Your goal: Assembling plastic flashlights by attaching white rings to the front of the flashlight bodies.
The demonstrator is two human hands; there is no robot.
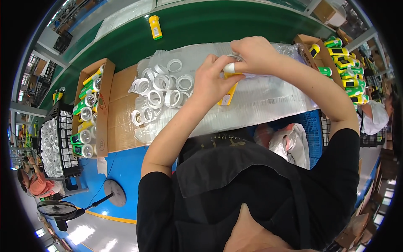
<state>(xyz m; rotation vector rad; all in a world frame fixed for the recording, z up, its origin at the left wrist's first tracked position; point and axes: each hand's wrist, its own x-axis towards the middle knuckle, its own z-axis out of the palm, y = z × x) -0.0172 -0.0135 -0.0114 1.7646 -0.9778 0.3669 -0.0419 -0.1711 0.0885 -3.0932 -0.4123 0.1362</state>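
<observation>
A small white label [226, 101] sits on the end of the yellow torch [231, 90] nearest the wearer, its print too small to make out; there is lettering too on the black apron [228, 140] below the hands. The torch is directly under and between the hands, its long axis slanting: the labelled end points down toward the wearer and slightly left, the far end runs up into the fingers. The left hand [213, 77] is closed round the torch, thumb lying across it; the right hand [256, 54], one digit tipped in white, is curled tightly over the far end, its exact contact partly hidden. Just left of the hands lie white rings [161, 84] in a loose heap. Farther left stands a carton [105, 113] of yellow and green torches; beyond the hands, another yellow torch [155, 27] lies on the green surface [201, 27].
</observation>
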